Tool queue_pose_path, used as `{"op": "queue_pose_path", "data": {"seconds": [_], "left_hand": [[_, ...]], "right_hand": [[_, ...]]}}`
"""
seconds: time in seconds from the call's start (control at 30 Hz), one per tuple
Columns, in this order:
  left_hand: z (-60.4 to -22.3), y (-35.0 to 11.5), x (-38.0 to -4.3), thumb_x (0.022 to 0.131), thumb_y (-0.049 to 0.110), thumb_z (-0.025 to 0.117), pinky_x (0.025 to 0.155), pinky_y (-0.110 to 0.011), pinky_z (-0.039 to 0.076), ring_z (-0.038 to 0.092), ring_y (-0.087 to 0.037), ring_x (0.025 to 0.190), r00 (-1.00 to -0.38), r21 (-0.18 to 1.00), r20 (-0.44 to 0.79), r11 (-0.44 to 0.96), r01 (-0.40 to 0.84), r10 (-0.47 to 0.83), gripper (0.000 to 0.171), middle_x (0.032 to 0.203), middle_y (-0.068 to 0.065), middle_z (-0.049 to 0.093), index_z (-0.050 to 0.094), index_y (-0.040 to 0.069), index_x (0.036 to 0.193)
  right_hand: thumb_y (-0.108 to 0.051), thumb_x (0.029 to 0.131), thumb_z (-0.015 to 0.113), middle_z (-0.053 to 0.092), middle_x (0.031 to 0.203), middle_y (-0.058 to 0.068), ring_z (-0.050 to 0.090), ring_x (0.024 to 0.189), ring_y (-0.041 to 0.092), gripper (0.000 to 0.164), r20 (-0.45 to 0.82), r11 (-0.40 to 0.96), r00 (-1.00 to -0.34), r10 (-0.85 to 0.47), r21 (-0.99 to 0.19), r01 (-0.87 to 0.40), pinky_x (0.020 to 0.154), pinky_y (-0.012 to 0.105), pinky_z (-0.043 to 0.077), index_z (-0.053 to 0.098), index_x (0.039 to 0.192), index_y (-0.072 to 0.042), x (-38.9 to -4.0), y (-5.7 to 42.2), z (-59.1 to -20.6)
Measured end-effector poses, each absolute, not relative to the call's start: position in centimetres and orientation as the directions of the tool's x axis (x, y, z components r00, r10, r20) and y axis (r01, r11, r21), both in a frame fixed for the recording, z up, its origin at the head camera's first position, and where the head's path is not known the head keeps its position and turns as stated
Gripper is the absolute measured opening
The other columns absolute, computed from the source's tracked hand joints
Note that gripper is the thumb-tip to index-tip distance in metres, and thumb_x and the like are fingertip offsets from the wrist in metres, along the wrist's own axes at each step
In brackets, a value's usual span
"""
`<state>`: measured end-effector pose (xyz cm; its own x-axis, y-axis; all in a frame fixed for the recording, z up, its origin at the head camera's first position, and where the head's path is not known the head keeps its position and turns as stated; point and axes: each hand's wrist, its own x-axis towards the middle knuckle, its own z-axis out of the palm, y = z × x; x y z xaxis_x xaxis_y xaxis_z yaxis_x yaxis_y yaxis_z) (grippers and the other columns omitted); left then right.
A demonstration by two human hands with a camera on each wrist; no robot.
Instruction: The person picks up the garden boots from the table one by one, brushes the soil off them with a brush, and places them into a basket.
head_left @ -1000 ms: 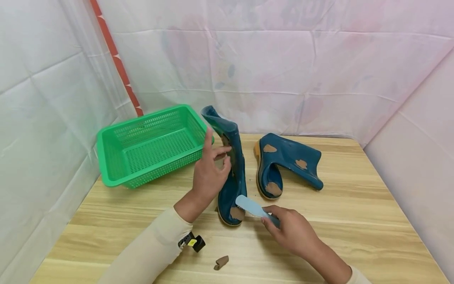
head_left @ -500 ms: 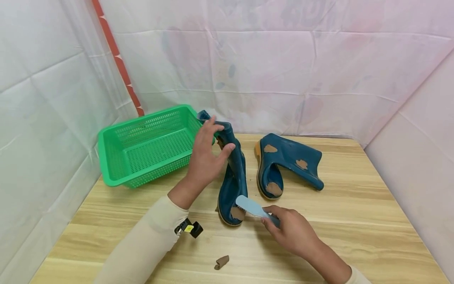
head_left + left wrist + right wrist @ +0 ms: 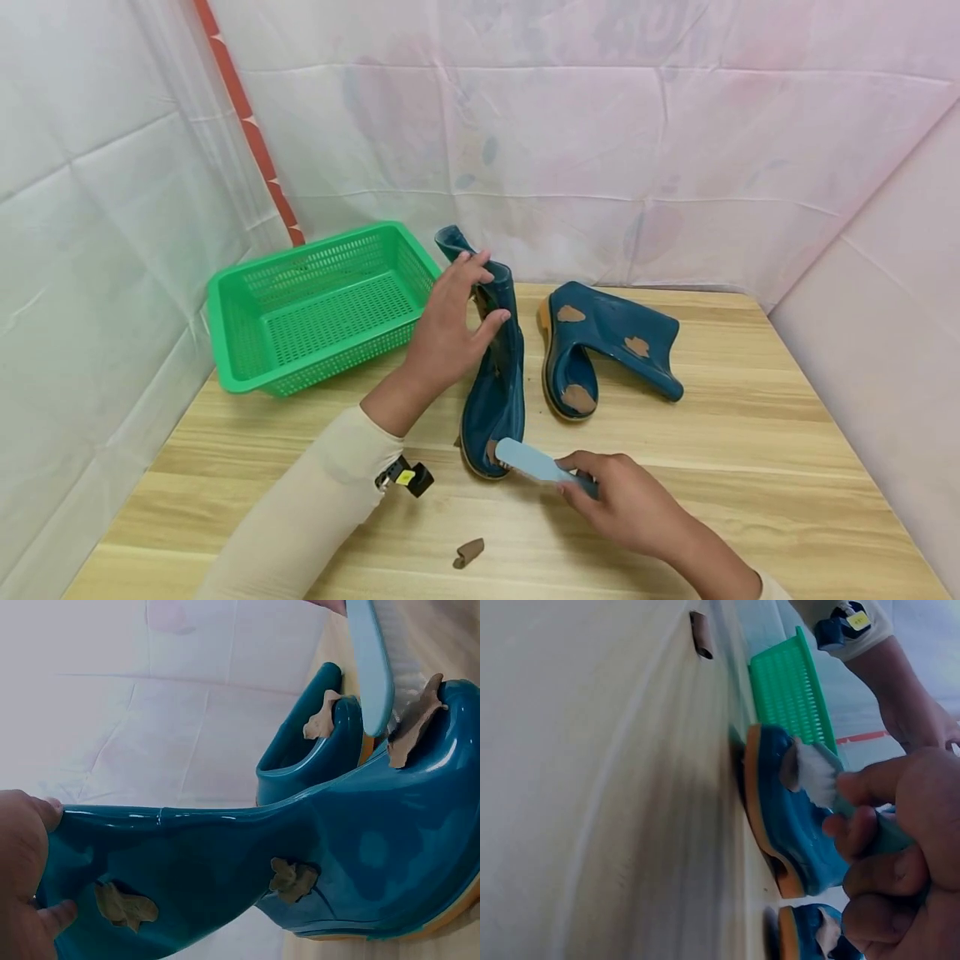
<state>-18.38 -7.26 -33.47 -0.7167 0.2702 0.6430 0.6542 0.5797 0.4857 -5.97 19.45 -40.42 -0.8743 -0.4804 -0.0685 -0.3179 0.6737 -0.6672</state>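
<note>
A dark blue rain boot stands on its sole, its shaft leaning back, with brown clay-like patches on it. My left hand grips the upper shaft near the opening; in the left wrist view its fingertips lie against the shaft's edge. My right hand holds a light blue brush by its handle. In the right wrist view the white bristles touch the brown patch on the toe. A second blue boot lies on its side to the right, also with brown patches.
A green perforated basket stands at the back left, close to the upright boot. One loose brown piece lies near the front of the wooden table. White cloth walls enclose the back and sides.
My left hand has gone from raised fingers beside the shaft to gripping its top, and the shaft has shifted. The brush has moved slightly towards the front over the toe patch.
</note>
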Motion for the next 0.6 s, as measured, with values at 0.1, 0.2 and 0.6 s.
{"op": "queue_pose_path", "data": {"seconds": [0.1,0.2,0.6], "left_hand": [[-33.7,-7.3,-18.5,0.097,0.018,0.074,0.118,-0.05,0.027,0.028,-0.033,0.15,-0.685,0.457,0.673,0.572,0.681,0.278,0.043,0.157,-0.014,0.042,0.05,0.003,0.129],[-33.8,-7.2,-18.6,0.096,0.016,0.075,0.119,-0.049,0.026,0.03,-0.036,0.149,-0.655,0.432,0.703,0.566,0.702,0.276,0.043,0.155,-0.016,0.044,0.05,0.003,0.128],[-34.3,-7.2,-19.0,0.097,0.018,0.074,0.118,-0.053,0.027,0.033,-0.044,0.145,-0.604,0.359,0.747,0.595,0.719,0.279,0.048,0.149,-0.02,0.047,0.06,0.007,0.142]], "right_hand": [[-0.03,0.1,0.07,0.068,0.087,-0.012,0.051,0.06,0.003,0.026,-0.05,0.665,-0.896,-0.442,-0.689,-0.289,0.053,0.025,0.045,0.074,0.118,-0.012,-6.2,19.7,-40.1],[-0.028,0.1,0.07,0.063,0.078,-0.013,0.05,0.056,0.005,0.025,-0.032,0.697,-0.937,-0.348,-0.677,-0.236,0.05,0.026,0.043,0.073,0.118,-0.011,-6.4,19.4,-39.9],[-0.029,0.099,0.071,0.064,0.082,-0.013,0.046,0.056,0.003,0.026,-0.093,0.682,-0.899,-0.428,-0.685,-0.254,0.049,0.024,0.04,0.074,0.117,-0.011,-6.2,19.1,-40.6]]}}
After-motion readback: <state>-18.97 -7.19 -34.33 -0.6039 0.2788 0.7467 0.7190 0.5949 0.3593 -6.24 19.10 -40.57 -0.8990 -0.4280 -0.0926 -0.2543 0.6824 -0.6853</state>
